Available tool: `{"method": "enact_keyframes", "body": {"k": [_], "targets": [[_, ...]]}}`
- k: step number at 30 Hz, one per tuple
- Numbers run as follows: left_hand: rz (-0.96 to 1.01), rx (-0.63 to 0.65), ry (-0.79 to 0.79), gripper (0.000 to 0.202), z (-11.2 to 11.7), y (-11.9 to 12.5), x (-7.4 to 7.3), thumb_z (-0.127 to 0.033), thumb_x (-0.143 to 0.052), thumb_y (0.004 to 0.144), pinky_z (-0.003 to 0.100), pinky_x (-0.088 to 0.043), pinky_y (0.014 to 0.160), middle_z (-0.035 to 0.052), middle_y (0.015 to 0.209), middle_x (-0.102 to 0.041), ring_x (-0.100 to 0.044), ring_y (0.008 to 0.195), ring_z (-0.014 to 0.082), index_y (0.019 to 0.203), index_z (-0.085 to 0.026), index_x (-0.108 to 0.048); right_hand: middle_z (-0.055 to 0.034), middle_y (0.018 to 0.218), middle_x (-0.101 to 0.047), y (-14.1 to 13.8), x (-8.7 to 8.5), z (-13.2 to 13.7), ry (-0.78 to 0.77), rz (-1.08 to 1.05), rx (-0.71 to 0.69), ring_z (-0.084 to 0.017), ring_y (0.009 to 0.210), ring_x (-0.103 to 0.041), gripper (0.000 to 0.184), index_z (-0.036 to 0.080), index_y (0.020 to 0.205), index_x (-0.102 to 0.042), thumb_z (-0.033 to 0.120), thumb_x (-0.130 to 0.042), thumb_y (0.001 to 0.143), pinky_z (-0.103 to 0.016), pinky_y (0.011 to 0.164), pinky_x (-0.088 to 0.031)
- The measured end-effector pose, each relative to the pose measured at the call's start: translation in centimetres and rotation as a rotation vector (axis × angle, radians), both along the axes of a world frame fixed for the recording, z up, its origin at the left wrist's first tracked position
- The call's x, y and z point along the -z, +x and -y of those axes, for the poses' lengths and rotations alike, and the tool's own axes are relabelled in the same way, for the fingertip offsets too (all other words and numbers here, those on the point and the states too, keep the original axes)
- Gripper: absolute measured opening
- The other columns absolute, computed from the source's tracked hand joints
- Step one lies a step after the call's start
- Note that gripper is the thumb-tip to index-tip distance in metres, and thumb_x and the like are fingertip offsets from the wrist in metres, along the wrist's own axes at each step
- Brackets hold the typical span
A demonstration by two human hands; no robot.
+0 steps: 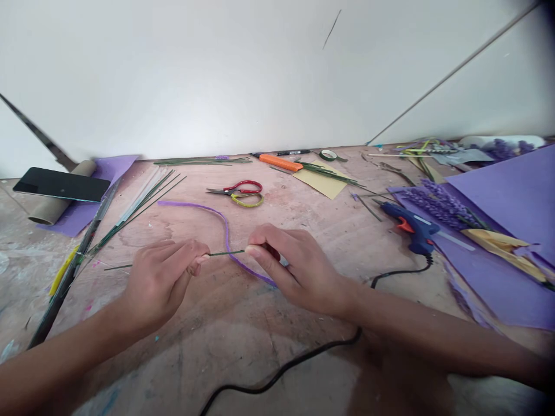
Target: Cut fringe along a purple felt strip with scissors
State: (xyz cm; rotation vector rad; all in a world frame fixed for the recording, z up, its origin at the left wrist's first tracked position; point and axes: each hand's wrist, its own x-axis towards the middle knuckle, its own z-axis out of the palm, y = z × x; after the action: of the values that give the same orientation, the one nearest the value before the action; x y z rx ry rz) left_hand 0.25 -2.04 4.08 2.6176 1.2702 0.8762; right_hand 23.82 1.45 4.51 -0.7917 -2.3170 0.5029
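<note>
Between my two hands stretches a thin green floral wire, held roughly level above the wooden table. My left hand is closed round it, and its tail sticks out beyond the hand to the left. With thumb and forefinger, my right hand pinches the wire at its right end. A purple fuzzy strip curves across the table under the wire, partly hidden by my right hand. Just beyond lie scissors with one red and one yellow handle.
A blue glue gun lies to the right, its black cord running across the front. Purple paper and purple flowers are at far right. A phone leans on a cardboard tube at left, near green wires. An orange cutter lies at the back.
</note>
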Motion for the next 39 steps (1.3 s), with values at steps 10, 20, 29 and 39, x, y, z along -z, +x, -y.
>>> {"method": "enact_keyframes", "body": {"k": [10,20,29,39], "targets": [[0.106,0.039,-0.436,0.037,0.1,0.2,-1.0,-0.019,-0.033,0.102,0.021,-0.035,0.055,-0.0053,0.057,-0.049,-0.047,0.052,0.0086,0.067,-0.018,-0.045,0.0024,0.069,-0.053,0.2,0.7,-0.3,0.257,0.005,-0.050,-0.011,0.058,-0.044,0.010,0.019,0.091,-0.047,0.022,-0.044,0.100,-0.023,0.056,-0.032],[-0.074,0.026,0.068,0.009,-0.2,0.2,0.4,-0.018,-0.050,0.097,0.027,-0.037,0.055,-0.0021,0.068,-0.066,-0.056,0.054,0.0144,0.092,-0.018,-0.058,0.0046,0.066,-0.047,-0.1,-0.2,-0.3,-0.177,-0.065,0.002,-0.008,0.057,-0.042,0.023,0.018,0.081,-0.050,0.029,-0.043,0.101,-0.022,0.057,-0.032],[-0.061,0.035,0.166,0.008,-0.1,0.1,0.3,-0.012,-0.054,0.093,0.028,-0.039,0.054,-0.0025,0.067,-0.064,-0.052,0.052,0.0133,0.089,-0.018,-0.058,0.0052,0.059,-0.042,0.2,-0.3,-0.5,-0.365,-0.201,-0.017,-0.008,0.052,-0.038,0.036,0.017,0.070,-0.048,0.032,-0.038,0.102,-0.023,0.054,-0.031],[-0.100,0.045,0.268,0.004,-0.1,0.3,0.6,-0.014,-0.059,0.092,0.029,-0.039,0.053,-0.0020,0.072,-0.072,-0.061,0.055,0.0120,0.090,-0.018,-0.058,0.0051,0.059,-0.040,-0.5,-0.5,0.0,-0.386,-0.085,0.013,-0.008,0.054,-0.037,0.034,0.017,0.065,-0.045,0.028,-0.044,0.098,-0.023,0.053,-0.027]]}}
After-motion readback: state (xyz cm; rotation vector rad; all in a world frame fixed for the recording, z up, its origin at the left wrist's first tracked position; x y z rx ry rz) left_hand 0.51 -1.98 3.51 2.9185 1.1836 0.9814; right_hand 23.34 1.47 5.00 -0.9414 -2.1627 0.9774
